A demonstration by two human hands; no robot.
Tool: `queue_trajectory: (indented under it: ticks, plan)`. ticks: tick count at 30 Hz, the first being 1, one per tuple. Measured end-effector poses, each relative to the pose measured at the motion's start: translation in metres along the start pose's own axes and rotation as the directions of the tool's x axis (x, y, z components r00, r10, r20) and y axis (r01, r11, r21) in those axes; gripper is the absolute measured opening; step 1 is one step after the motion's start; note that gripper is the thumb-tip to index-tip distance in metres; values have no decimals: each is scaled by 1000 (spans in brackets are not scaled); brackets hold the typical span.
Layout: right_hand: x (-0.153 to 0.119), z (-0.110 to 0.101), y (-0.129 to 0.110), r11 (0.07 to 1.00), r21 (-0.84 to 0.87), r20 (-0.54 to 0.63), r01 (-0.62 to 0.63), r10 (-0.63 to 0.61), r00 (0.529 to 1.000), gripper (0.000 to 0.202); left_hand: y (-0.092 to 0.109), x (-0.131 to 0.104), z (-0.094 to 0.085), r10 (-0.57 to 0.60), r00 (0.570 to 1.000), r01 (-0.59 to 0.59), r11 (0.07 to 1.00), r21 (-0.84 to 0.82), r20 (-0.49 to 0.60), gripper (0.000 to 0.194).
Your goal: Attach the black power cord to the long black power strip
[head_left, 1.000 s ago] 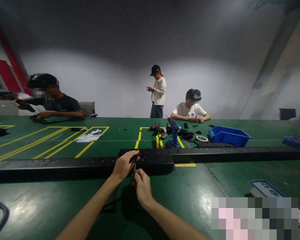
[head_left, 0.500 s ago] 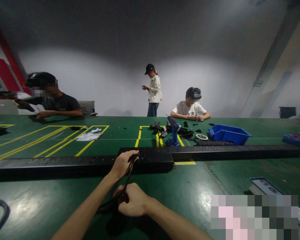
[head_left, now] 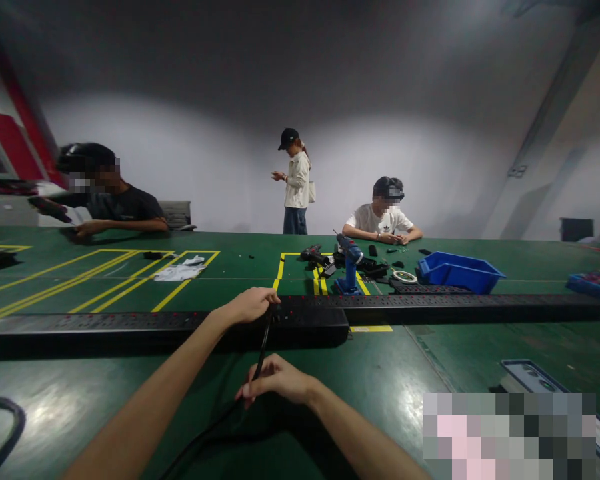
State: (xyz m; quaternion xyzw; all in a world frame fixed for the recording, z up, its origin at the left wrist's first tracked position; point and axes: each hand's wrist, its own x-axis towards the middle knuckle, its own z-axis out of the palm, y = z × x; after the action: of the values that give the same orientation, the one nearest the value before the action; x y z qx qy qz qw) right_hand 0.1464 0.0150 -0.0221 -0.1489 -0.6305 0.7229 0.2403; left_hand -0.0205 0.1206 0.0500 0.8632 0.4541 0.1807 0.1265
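A long black power strip [head_left: 325,325] lies across the green table in front of me. My left hand [head_left: 253,305] is closed over its top, fingers bent around the dark plug end [head_left: 276,311] of a black power cable [head_left: 265,343]; how far the plug sits in a socket is hidden. Lower and nearer to me, my right hand [head_left: 279,381] pinches the same cable between thumb and fingers. From there the cable runs down to the lower left along the table.
A second black strip [head_left: 460,308] extends to the right behind the first. Beyond stand a blue cordless drill [head_left: 349,263], a tape roll [head_left: 404,275] and a blue bin [head_left: 460,272]. White paper [head_left: 180,270] lies left. Several people are across the table. A thick cable loop [head_left: 17,427] is lower left.
My left hand has shifted slightly up and flattened over the strip at the plug. My right hand has loosened from a fist to a pinch, and the cable below hangs more stretched out.
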Motion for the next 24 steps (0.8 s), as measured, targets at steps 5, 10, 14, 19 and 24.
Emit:
queue_trajectory:
  ticks: [5,10,14,19,24]
  plan:
    - [0,-11,-1,999,43,33,-29,27,999,33,18,36,2,-191,980,174,961,214,58,30]
    - [6,-18,11,994,61,40,-86,83,996,39,23,64,21,-275,960,258,939,229,46,28]
    - [9,-23,18,992,73,62,-104,99,993,35,21,76,31,-317,949,308,928,210,10,31]
    - [10,-30,20,988,80,134,-134,123,983,35,20,78,37,-320,947,317,930,187,-17,34]
    - [9,-36,22,989,63,221,-133,117,968,35,17,72,37,-302,953,300,935,187,-17,34]
